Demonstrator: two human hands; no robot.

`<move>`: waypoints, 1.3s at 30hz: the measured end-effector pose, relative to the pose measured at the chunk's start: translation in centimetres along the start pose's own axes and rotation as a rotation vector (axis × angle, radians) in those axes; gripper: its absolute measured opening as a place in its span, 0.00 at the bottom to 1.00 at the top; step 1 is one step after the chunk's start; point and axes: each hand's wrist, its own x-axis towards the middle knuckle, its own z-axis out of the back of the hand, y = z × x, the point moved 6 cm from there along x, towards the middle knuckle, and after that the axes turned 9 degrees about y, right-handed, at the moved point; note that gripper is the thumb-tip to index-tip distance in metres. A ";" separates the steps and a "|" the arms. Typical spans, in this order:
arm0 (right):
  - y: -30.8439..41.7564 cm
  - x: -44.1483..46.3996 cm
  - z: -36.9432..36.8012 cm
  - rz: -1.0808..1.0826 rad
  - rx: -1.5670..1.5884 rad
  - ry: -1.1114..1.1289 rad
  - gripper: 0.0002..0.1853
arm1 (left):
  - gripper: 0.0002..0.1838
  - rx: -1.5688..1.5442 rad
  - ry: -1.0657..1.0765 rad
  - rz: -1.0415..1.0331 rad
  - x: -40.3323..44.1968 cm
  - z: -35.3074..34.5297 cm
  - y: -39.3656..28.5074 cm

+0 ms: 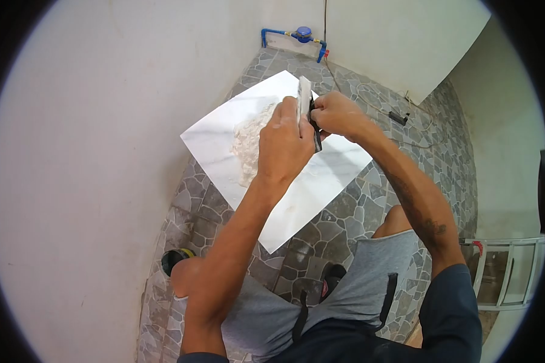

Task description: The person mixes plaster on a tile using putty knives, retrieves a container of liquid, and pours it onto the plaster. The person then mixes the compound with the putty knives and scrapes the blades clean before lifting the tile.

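Observation:
My left hand (284, 142) is closed around a flat, white-smeared blade (304, 91), held on edge above a white board. Close beside it, my right hand (338, 115) grips a dark, narrow scraper-like piece (318, 141) against the blade. Whether the pale and dark parts belong to one tool or two, I cannot tell; the fingers cover where they meet. A mound of white, lumpy paste (246, 148) lies on the board (284, 227), partly hidden behind my left hand.
Grey stone-patterned floor (339, 209) surrounds the board. A blue water meter with pipes (304, 34) is by the far wall. A cable with a dark connector (398, 118) lies right. A round dark container (174, 259) is by my left knee, a metal ladder (507, 272) at right.

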 end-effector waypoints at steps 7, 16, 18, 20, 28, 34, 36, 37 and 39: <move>2.0 -2.3 -0.5 0.124 0.023 -0.061 0.12 | 0.10 0.030 -0.030 -0.028 0.4 0.6 0.3; 0.7 -4.9 2.7 0.103 0.063 -0.088 0.10 | 0.10 0.116 -0.001 0.104 0.4 2.4 3.5; 0.1 -5.0 4.0 0.083 0.019 -0.143 0.10 | 0.10 0.099 0.014 0.111 0.4 2.7 3.2; 0.2 -5.0 4.3 0.077 -0.043 -0.155 0.10 | 0.11 0.069 0.043 0.112 0.3 3.0 3.2; 1.8 -7.0 8.4 0.184 -0.264 -0.299 0.08 | 0.09 0.108 0.043 -0.142 -0.4 4.9 2.7; 4.7 -11.6 8.0 0.432 -0.570 -0.344 0.08 | 0.17 0.272 0.137 -0.362 -1.5 5.4 3.1; 4.4 -12.1 7.1 0.538 -0.665 -0.303 0.10 | 0.22 0.271 0.151 -0.398 -2.1 5.6 3.3; 4.4 -12.4 6.6 0.590 -0.711 -0.281 0.12 | 0.23 0.251 0.155 -0.399 -2.3 5.7 3.3; 4.6 -13.0 5.8 0.624 -0.768 -0.227 0.16 | 0.23 0.234 0.150 -0.418 -2.5 6.0 3.1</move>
